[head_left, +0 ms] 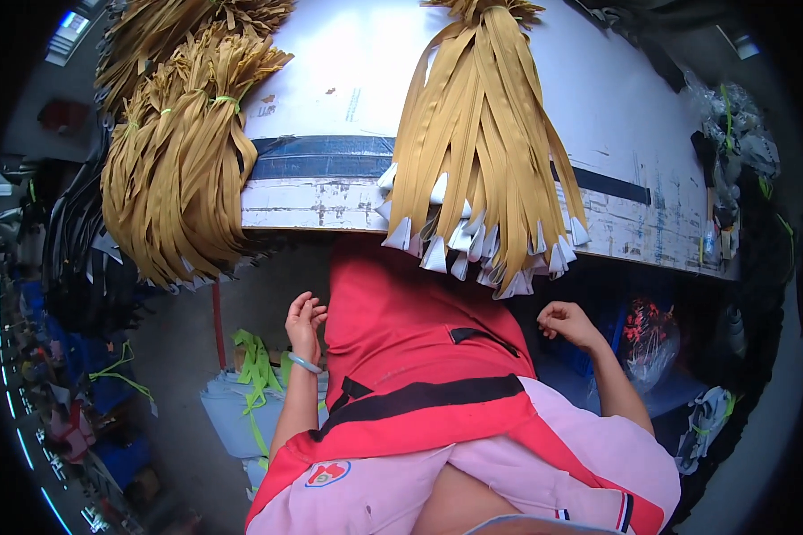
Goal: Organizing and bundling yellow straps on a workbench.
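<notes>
My left hand [305, 326], with a pale bangle [304, 363] at the wrist, hangs beside the red apron [410, 312], its fingers loosely bent and apart. On the apron's other side my right hand [569, 323] is raised below the table edge, fingers relaxed and half curled around nothing visible. Neither hand touches the bundle of tan fabric strips [482, 134] lying on the table in front of me. That bundle is gathered at its far end, and its strips fan out toward me. Their white-tipped ends droop over the near edge.
More tan strip bundles [183, 160], tied with green bands, hang over the white table's [330, 201] left side. Black strips [76, 232] hang farther left. Below are stacked pale pieces [227, 415] with green ties. Clear plastic bags [745, 129] lie at the right.
</notes>
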A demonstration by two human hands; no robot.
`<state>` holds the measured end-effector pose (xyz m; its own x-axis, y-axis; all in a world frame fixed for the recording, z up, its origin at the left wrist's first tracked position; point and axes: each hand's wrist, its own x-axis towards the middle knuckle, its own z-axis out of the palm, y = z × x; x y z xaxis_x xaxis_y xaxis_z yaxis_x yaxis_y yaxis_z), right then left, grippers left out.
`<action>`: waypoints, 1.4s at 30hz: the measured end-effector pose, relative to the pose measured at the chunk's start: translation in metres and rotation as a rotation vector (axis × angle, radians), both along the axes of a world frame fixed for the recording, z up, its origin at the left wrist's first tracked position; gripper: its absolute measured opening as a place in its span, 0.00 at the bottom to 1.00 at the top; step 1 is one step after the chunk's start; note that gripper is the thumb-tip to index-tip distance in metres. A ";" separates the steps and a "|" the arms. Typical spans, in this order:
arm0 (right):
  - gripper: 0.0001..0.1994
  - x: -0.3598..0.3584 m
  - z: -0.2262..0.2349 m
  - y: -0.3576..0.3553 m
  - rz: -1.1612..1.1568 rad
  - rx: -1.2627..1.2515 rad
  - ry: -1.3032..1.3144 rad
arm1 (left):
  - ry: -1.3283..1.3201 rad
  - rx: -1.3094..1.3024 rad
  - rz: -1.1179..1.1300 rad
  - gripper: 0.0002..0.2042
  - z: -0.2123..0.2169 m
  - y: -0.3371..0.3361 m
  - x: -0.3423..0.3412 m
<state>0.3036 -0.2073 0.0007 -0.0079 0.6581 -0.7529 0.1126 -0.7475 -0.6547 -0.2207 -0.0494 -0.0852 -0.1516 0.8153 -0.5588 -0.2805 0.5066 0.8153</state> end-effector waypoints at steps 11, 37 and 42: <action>0.25 -0.031 -0.066 -0.084 0.704 0.116 -0.218 | 0.048 -0.554 -0.198 0.13 -0.092 -0.106 -0.068; 0.25 0.020 -0.134 -0.039 0.313 0.082 -0.219 | 0.214 -0.468 -0.563 0.15 -0.062 -0.059 -0.059; 0.25 0.012 -0.149 -0.020 0.191 0.204 -0.273 | 0.260 -0.301 -0.652 0.15 -0.062 -0.028 -0.066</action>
<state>0.3151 -0.2277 -0.1485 0.0380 0.8009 -0.5976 0.4277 -0.5535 -0.7146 -0.2868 -0.0771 -0.1475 0.1513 0.6034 -0.7830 0.3334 0.7145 0.6151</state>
